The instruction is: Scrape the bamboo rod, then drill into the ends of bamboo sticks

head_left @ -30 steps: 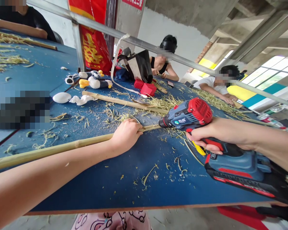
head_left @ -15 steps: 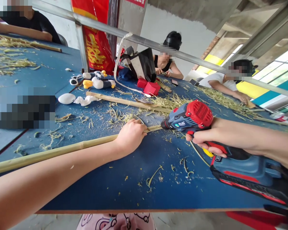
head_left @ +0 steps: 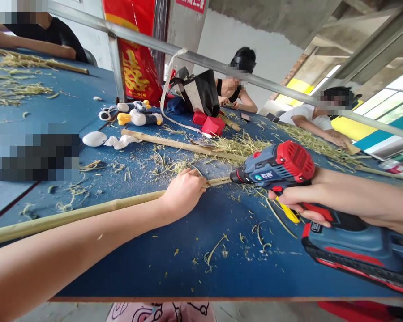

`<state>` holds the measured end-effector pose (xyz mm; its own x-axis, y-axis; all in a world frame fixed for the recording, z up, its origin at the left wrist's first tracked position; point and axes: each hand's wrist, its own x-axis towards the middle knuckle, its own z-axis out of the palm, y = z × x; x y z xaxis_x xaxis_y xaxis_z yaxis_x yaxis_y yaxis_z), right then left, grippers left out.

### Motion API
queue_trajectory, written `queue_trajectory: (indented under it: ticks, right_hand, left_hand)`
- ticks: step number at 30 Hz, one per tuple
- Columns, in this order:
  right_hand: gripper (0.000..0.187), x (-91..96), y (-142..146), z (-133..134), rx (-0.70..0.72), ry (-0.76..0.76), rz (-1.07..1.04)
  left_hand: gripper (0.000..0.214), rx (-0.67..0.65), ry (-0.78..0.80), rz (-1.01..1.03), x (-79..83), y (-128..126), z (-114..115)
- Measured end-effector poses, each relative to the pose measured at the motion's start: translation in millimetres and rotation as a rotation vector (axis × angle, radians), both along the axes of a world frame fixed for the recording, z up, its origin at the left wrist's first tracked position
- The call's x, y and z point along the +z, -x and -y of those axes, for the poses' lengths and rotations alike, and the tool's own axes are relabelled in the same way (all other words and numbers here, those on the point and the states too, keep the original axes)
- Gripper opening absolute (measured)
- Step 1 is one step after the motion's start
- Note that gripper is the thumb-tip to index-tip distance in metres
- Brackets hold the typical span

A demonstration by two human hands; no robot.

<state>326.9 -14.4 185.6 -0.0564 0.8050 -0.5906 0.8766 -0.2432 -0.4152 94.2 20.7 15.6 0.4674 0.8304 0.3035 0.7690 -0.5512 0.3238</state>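
A long bamboo pole (head_left: 124,203) lies across the near part of the blue table, running in from the left edge. Wrapped round it close to its right end is my left hand (head_left: 185,193), closed. My right hand (head_left: 300,197) grips a blue and red cordless drill (head_left: 270,167) by the handle, one finger by the trigger. The drill's chuck points left, in line with the pole's end. Whether a bit enters the bamboo is too small to tell. Under the drill lies something with a yellow handle (head_left: 289,213), partly hidden.
Behind my hands lie a second bamboo pole (head_left: 184,145), a pile of shavings (head_left: 243,143), a white egg-shaped object (head_left: 94,139), knitted toys (head_left: 141,117), red boxes (head_left: 213,125) and a black bag (head_left: 203,91). A metal rail (head_left: 201,60) crosses beyond. Several people sit around the table.
The drill in my right hand has moved to the right, away from my left hand, baring more of the bamboo's end. My left hand keeps its place on the pole.
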Motion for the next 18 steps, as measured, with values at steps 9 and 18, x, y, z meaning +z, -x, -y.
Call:
queue_trajectory:
  ticks: [9, 18]
  right_hand:
    - [0.032, -5.6, -3.7, -0.8, -0.020, 0.034, 0.028]
    - [0.031, -3.1, 1.9, 3.4, -0.013, 0.022, 0.038]
  left_hand:
    - [0.019, 0.012, -0.023, -0.010, -2.7, 0.3, 2.4]
    - [0.021, 0.012, 0.000, -0.037, -1.6, 0.0, 2.9]
